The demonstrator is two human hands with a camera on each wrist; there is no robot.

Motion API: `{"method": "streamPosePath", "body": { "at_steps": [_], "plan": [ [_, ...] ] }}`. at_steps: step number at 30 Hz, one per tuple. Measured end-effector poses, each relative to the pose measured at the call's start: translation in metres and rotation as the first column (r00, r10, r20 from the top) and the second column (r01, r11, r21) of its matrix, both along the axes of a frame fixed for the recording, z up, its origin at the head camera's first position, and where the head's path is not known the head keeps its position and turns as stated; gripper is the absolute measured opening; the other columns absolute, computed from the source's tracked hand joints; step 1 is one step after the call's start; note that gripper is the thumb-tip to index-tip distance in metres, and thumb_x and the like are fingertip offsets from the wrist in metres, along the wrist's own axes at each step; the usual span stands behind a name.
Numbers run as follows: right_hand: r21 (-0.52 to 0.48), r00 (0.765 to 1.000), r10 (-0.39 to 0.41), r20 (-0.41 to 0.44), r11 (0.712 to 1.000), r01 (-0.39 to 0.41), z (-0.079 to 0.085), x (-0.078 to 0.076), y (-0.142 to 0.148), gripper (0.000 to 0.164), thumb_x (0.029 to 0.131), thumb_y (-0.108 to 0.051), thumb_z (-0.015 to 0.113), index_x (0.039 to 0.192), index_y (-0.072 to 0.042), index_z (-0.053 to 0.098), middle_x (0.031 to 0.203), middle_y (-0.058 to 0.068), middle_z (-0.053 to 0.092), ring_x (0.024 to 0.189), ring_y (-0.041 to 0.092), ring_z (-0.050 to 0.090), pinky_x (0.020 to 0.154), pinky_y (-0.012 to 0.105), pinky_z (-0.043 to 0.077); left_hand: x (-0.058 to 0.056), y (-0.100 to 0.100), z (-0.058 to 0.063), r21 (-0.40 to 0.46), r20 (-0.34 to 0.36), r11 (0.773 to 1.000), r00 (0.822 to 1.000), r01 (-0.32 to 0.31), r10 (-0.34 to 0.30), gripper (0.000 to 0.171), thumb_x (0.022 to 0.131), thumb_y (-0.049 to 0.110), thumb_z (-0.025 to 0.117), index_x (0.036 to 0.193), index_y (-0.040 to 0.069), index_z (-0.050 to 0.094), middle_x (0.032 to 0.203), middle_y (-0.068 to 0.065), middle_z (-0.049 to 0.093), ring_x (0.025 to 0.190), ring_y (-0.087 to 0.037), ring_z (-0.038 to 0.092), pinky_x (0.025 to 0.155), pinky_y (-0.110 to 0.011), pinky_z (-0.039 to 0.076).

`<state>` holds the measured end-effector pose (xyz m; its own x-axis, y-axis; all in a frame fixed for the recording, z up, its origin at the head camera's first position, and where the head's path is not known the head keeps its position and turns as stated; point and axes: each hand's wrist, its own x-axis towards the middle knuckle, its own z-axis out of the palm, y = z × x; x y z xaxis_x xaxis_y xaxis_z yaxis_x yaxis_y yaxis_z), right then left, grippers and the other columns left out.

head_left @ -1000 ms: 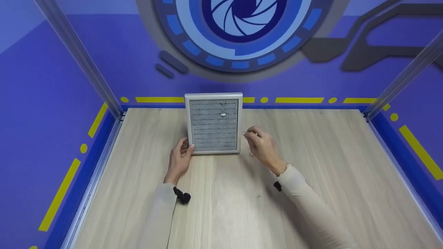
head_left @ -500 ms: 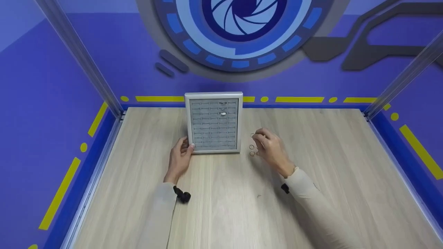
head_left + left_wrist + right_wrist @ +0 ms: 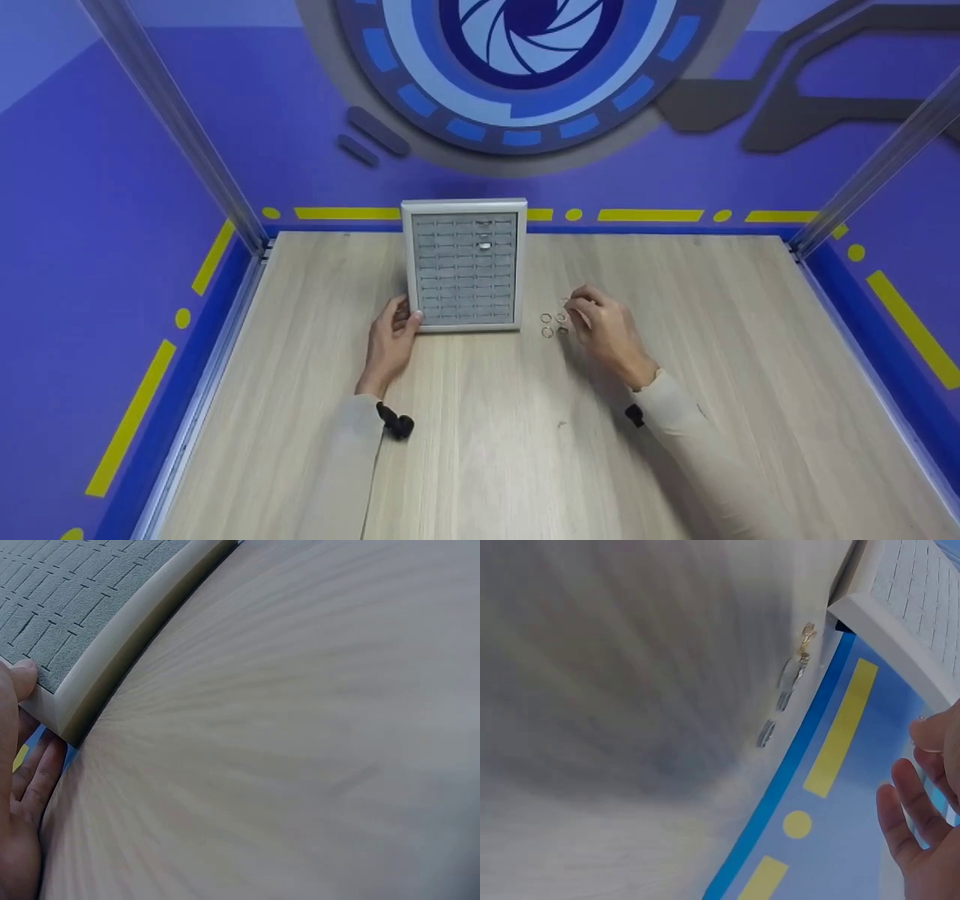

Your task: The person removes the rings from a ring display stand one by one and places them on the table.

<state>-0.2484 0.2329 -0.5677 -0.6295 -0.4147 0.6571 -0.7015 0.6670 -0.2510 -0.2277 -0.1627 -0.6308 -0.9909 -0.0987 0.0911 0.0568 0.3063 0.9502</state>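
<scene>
A ring display board (image 3: 465, 285) with a silvery frame and grey slotted padding stands propped upright on the table. Its lower left corner is gripped by my left hand (image 3: 390, 345), the thumb on the frame's front and the other fingers behind, as the left wrist view also shows. A few silver rings (image 3: 484, 246) sit in the board's upper slots. Right of the board, my right hand (image 3: 609, 334) pinches a small ring (image 3: 565, 301) between thumb and forefinger, mostly covered by the fingertips. Just below and left of those fingers lie several loose rings (image 3: 547, 332), gold and silver.
The wooden tabletop (image 3: 495, 450) bears a small mark (image 3: 561, 425) towards the front. Blue printed walls (image 3: 225, 135) with yellow dashes enclose it at the back and sides, with metal posts (image 3: 180, 127) at the corners.
My right hand has moved right, away from the board, with the ring still pinched. More of the loose rings on the table have come into sight. The left hand and board have stayed put.
</scene>
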Motion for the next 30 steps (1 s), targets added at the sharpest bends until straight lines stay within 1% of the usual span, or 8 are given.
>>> {"method": "streamPosePath", "body": {
  "at_steps": [4, 8, 11, 16, 20, 25, 30],
  "plan": [
    [0.014, 0.999, -0.024, 0.036, 1.0, 0.024, -0.003, 0.002, 0.006, 0.013, 0.088, 0.01, 0.08, 0.09, -0.003, 0.079, 0.098, 0.009, 0.072, 0.087, 0.027, 0.074, 0.076, 0.038, 0.066, -0.001, 0.0, 0.0, 0.001, -0.003, 1.0, 1.0, 0.002, -0.002, 0.042, 0.11, 0.03, 0.063, 0.149, 0.015, 0.056, 0.138, -0.008, 0.065, 0.125, -0.024, 0.066, 0.11, -0.044, 0.056],
    [0.02, 0.993, -0.041, 0.107, 0.999, 0.039, -0.006, 0.004, 0.012, 0.012, 0.086, 0.009, 0.081, 0.09, -0.002, 0.081, 0.099, 0.009, 0.073, 0.09, 0.027, 0.074, 0.081, 0.038, 0.067, -0.001, 0.0, 0.0, -0.003, 0.003, 1.0, 1.0, 0.003, -0.003, 0.043, 0.11, 0.032, 0.062, 0.149, 0.015, 0.056, 0.138, -0.008, 0.065, 0.126, -0.024, 0.065, 0.111, -0.044, 0.056],
    [0.03, 0.988, -0.049, 0.144, 0.999, 0.045, -0.009, 0.005, 0.015, 0.01, 0.086, 0.007, 0.081, 0.09, -0.003, 0.081, 0.099, 0.009, 0.074, 0.091, 0.027, 0.073, 0.084, 0.038, 0.066, -0.001, 0.0, 0.0, -0.007, 0.005, 1.0, 1.0, 0.006, -0.006, 0.044, 0.11, 0.032, 0.062, 0.15, 0.014, 0.056, 0.139, -0.009, 0.065, 0.127, -0.025, 0.066, 0.111, -0.044, 0.056],
    [0.055, 0.987, -0.054, 0.15, 0.997, 0.046, -0.013, 0.005, 0.019, 0.01, 0.087, 0.006, 0.081, 0.087, -0.004, 0.081, 0.096, 0.008, 0.074, 0.086, 0.026, 0.074, 0.078, 0.039, 0.066, -0.001, 0.0, 0.001, -0.006, 0.0, 1.0, 1.0, 0.003, -0.003, 0.043, 0.11, 0.031, 0.063, 0.149, 0.015, 0.057, 0.138, -0.009, 0.066, 0.125, -0.024, 0.066, 0.109, -0.044, 0.056],
    [0.082, 0.983, -0.074, 0.168, 0.995, 0.061, -0.017, 0.005, 0.021, 0.009, 0.087, 0.005, 0.082, 0.086, -0.005, 0.082, 0.095, 0.008, 0.073, 0.083, 0.024, 0.073, 0.073, 0.039, 0.066, -0.001, 0.0, 0.0, -0.002, -0.002, 1.0, 1.0, -0.002, 0.002, 0.041, 0.11, 0.031, 0.064, 0.148, 0.017, 0.057, 0.137, -0.007, 0.066, 0.124, -0.023, 0.066, 0.109, -0.044, 0.056],
    [0.115, 0.972, -0.105, 0.209, 0.99, 0.082, -0.02, 0.007, 0.022, 0.007, 0.088, 0.002, 0.083, 0.088, -0.005, 0.082, 0.097, 0.008, 0.073, 0.085, 0.025, 0.074, 0.074, 0.04, 0.066, -0.001, 0.001, 0.0, 0.012, -0.011, 1.0, 1.0, -0.001, 0.001, 0.041, 0.109, 0.029, 0.064, 0.148, 0.017, 0.057, 0.136, -0.007, 0.066, 0.123, -0.024, 0.066, 0.109, -0.043, 0.057],
    [0.135, 0.964, -0.117, 0.237, 0.987, 0.086, -0.021, 0.007, 0.022, 0.009, 0.087, 0.004, 0.083, 0.089, -0.005, 0.083, 0.098, 0.008, 0.073, 0.086, 0.026, 0.075, 0.076, 0.04, 0.066, 0.0, 0.001, 0.0, 0.011, -0.012, 1.0, 1.0, -0.002, 0.002, 0.042, 0.11, 0.029, 0.063, 0.149, 0.016, 0.057, 0.136, -0.007, 0.066, 0.123, -0.024, 0.066, 0.109, -0.043, 0.056]
  ]
}}
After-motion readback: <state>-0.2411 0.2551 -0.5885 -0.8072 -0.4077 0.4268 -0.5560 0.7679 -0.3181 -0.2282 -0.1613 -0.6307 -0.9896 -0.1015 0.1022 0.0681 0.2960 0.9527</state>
